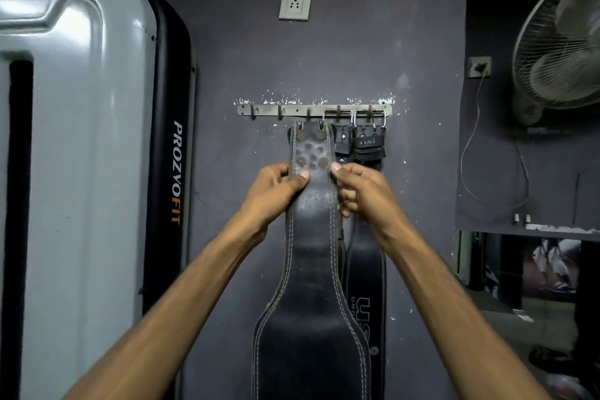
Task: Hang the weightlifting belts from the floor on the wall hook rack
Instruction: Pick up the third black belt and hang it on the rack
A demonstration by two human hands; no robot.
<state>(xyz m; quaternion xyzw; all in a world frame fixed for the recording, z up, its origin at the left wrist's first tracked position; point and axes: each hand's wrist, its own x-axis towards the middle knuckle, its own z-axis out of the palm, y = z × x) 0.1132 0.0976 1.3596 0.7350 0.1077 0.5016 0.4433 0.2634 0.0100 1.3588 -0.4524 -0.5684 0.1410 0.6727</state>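
Two hands, left, right, gripping belt between them, below hook rack

"PROZVOFIT" down the grey machine housing; "USI" on a hung belt.

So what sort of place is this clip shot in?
Most likely a gym: leather weightlifting belts hang from a wall hook rack, beside a machine shroud marked PROZVOFIT, with a wall fan nearby.
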